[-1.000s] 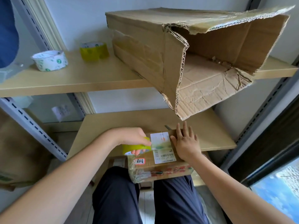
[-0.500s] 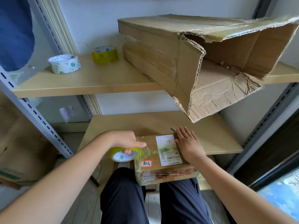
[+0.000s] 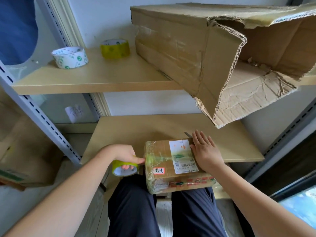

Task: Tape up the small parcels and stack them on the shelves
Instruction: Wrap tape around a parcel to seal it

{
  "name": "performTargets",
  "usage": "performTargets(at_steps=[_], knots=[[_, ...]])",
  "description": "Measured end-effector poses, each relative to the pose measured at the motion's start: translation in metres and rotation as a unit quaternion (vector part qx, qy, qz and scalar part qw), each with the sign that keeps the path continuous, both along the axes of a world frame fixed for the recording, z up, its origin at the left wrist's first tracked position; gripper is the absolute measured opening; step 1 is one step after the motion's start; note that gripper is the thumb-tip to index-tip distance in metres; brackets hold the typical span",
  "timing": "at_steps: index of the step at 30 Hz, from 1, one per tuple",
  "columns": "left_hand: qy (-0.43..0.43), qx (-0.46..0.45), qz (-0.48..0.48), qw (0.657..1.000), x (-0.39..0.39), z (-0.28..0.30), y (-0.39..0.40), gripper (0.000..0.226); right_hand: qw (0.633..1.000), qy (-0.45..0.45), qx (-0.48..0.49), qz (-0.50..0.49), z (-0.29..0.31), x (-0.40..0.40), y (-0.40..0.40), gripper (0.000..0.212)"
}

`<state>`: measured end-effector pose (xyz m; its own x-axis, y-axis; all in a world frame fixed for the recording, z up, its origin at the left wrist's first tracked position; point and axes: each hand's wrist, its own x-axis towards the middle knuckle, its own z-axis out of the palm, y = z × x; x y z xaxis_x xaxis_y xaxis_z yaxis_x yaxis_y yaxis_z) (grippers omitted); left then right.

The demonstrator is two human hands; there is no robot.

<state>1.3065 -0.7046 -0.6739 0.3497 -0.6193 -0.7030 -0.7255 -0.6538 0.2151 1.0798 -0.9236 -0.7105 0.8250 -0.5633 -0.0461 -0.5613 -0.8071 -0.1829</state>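
Observation:
A small cardboard parcel with a white shipping label and a red sticker lies at the front edge of the lower shelf, overhanging my knees. My right hand presses flat on its right side, fingers straight. My left hand grips a yellow-green tape roll just left of the parcel. A strip of clear tape runs from the roll across the parcel's top. A dark blade tip shows on the shelf behind my right hand.
A large torn cardboard box lies on the upper shelf and juts out over the lower one. Two more tape rolls stand there, a white one and a yellow one. A grey shelf upright runs down the left.
My left hand has carried the tape roll leftward and down off the parcel's top, drawing the tape across it. My right hand has stayed flat on the parcel.

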Motion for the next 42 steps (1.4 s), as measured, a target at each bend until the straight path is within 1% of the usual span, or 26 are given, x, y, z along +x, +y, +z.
performTargets(at_steps=[2,3,4,6,7,9,11,13,14,16,17,19,22,24,27,29,30,32,33,34,36,37,39,40,42], knots=[[0.012,-0.019,0.009,1.0,0.004,-0.005,0.001,0.064,0.998,0.045,-0.02,-0.028,0.013,0.016,0.01,0.06],[0.013,-0.023,0.01,1.0,0.004,-0.008,0.0,0.065,0.998,0.057,-0.022,-0.001,0.017,0.026,0.022,0.064],[0.014,-0.027,0.012,0.999,0.003,-0.01,-0.001,0.066,0.998,0.045,-0.01,0.048,0.018,0.036,0.039,0.072],[0.018,-0.042,0.021,0.999,0.001,-0.016,-0.001,0.065,0.99,0.02,0.039,0.135,0.009,0.049,0.079,0.096],[0.02,-0.05,0.028,0.998,0.001,-0.02,0.0,0.064,0.986,0.026,0.032,0.161,0.002,0.053,0.091,0.11],[0.033,-0.071,0.047,0.996,0.0,-0.025,0.003,0.062,0.983,0.062,0.021,0.17,-0.005,0.057,0.093,0.131],[0.046,-0.088,0.069,0.993,-0.001,-0.028,0.007,0.064,0.973,0.108,0.03,0.202,0.003,0.058,0.085,0.138],[0.055,-0.101,0.071,0.991,0.002,-0.031,0.007,0.067,0.946,0.177,0.007,0.271,0.016,0.063,0.082,0.137],[0.06,-0.105,0.074,0.99,0.004,-0.031,0.007,0.068,0.931,0.207,-0.008,0.3,0.02,0.067,0.083,0.14],[0.072,-0.112,0.084,0.988,0.007,-0.033,0.006,0.067,0.917,0.245,-0.034,0.312,0.025,0.074,0.087,0.146],[0.08,-0.116,0.092,0.986,0.006,-0.032,0.007,0.065,0.916,0.251,-0.039,0.309,0.028,0.077,0.089,0.145],[0.093,-0.138,0.111,0.98,0.003,-0.03,0.01,0.057,0.918,0.243,-0.037,0.311,0.034,0.081,0.088,0.136],[0.148,-0.173,0.173,0.958,0.003,-0.02,0.018,0.04,0.925,0.203,-0.017,0.32,0.043,0.081,0.077,0.12],[0.193,-0.187,0.203,0.942,0.009,-0.003,0.021,0.028,0.932,0.162,0.021,0.323,0.045,0.081,0.069,0.108],[0.186,-0.189,0.188,0.946,0.021,0.022,0.021,0.015,0.942,0.119,0.052,0.309,0.038,0.078,0.065,0.094],[0.179,-0.153,0.18,0.955,0.024,0.024,0.023,0.016,0.948,0.115,0.069,0.289,0.028,0.074,0.073,0.09],[0.177,-0.135,0.178,0.959,0.024,0.021,0.026,0.019,0.952,0.109,0.078,0.273,0.024,0.071,0.078,0.096],[0.176,-0.126,0.183,0.959,0.022,0.006,0.029,0.022,0.968,0.066,0.07,0.233,0.015,0.066,0.086,0.117],[0.176,-0.134,0.191,0.956,0.02,-0.002,0.03,0.021,0.978,0.037,0.047,0.202,0.013,0.067,0.086,0.117],[0.175,-0.144,0.198,0.954,0.019,-0.008,0.03,0.021,0.986,0.014,0.017,0.164,0.014,0.07,0.081,0.112],[0.187,-0.148,0.214,0.947,0.018,-0.016,0.029,0.021,0.994,0.006,-0.04,0.1,0.016,0.079,0.066,0.099],[0.193,-0.143,0.218,0.946,0.018,-0.019,0.028,0.02,0.995,0.015,-0.044,0.086,0.018,0.085,0.058,0.094],[0.207,-0.14,0.222,0.942,0.019,-0.021,0.025,0.021,0.998,0.031,-0.009,0.063,0.02,0.098,0.044,0.088],[0.208,-0.138,0.222,0.943,0.019,-0.019,0.024,0.022,0.998,0.027,0.003,0.05,0.019,0.102,0.043,0.084],[0.186,-0.138,0.228,0.946,0.025,-0.026,0.024,0.03,0.999,-0.012,-0.009,0.033,0.014,0.106,0.043,0.076]])
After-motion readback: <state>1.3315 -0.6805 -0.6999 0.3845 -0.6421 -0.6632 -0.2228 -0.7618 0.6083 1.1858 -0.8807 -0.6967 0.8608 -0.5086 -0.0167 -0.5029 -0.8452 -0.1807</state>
